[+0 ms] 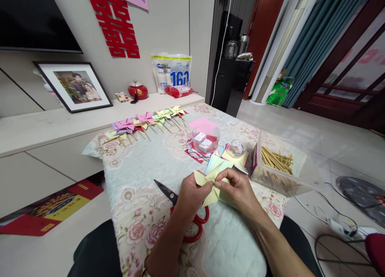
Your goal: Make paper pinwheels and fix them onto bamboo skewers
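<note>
Both hands work one piece of folded yellow paper (210,184) above the floral cloth (144,164), near the cloth's front edge. Left hand (191,194) is closed on the paper's left side, thumb and fingers pinching it. Right hand (237,188) is closed on the right side, fingertips meeting at the paper's centre.

Landmark: yellow paper. Positions relative to it:
- Red-handled scissors (183,210): just left and below, lying flat on the cloth, blades closed and pointing away from the person, handles partly hidden under the left wrist.
- Clear plastic bin (282,164): right of it, close by. Holds a bundle of thin wooden sticks (275,158), lying roughly parallel.
- Small clear round tub (206,140): beyond it. Holds small white boxes; labels too small to read. Pink sheet (203,124) sits at its far rim.
- Small clear lidded container (237,146): beyond, slightly right. Contents unclear.
- Loose coloured paper sheets (228,156): directly beyond, between the tub and bin.
- Row of finished paper pinwheels on sticks (144,122): well beyond and left, along the cloth's far edge, pink, purple, yellow and green.
</note>
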Motion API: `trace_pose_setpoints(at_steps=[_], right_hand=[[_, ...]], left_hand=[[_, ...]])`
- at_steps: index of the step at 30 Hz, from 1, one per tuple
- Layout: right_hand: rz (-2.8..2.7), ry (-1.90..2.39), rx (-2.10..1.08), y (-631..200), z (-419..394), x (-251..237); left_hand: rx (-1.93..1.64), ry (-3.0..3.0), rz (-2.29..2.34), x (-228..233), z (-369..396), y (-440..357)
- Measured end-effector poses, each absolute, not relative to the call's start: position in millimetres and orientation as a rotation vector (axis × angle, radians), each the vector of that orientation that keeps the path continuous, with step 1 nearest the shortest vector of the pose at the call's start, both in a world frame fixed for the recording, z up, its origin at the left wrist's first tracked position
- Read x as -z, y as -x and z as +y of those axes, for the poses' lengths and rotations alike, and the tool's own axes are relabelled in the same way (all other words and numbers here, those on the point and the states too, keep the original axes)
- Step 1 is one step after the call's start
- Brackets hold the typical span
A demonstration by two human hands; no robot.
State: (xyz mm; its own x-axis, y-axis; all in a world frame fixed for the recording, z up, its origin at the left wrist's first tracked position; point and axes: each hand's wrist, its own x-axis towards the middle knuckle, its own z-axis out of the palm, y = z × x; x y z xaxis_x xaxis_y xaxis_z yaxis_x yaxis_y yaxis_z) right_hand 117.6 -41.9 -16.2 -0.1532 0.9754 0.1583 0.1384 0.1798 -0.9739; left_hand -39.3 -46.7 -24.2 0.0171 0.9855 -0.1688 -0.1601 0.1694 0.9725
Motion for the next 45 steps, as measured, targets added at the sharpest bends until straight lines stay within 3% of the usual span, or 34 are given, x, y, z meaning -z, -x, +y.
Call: trace_pose_setpoints(at_steps=[12,45], right_hand=[[-1.6,1.23,-0.952,-114.3,-46.9,16.7],[-1.478,1.165,-1.049,-114.4,-44.4,19.1]], left_hand=[[-1.17,-0.992,1.263,25.0,-46.1,36.9],[-1.142,-0.796,1.048,18.3,-50.3,35.2]])
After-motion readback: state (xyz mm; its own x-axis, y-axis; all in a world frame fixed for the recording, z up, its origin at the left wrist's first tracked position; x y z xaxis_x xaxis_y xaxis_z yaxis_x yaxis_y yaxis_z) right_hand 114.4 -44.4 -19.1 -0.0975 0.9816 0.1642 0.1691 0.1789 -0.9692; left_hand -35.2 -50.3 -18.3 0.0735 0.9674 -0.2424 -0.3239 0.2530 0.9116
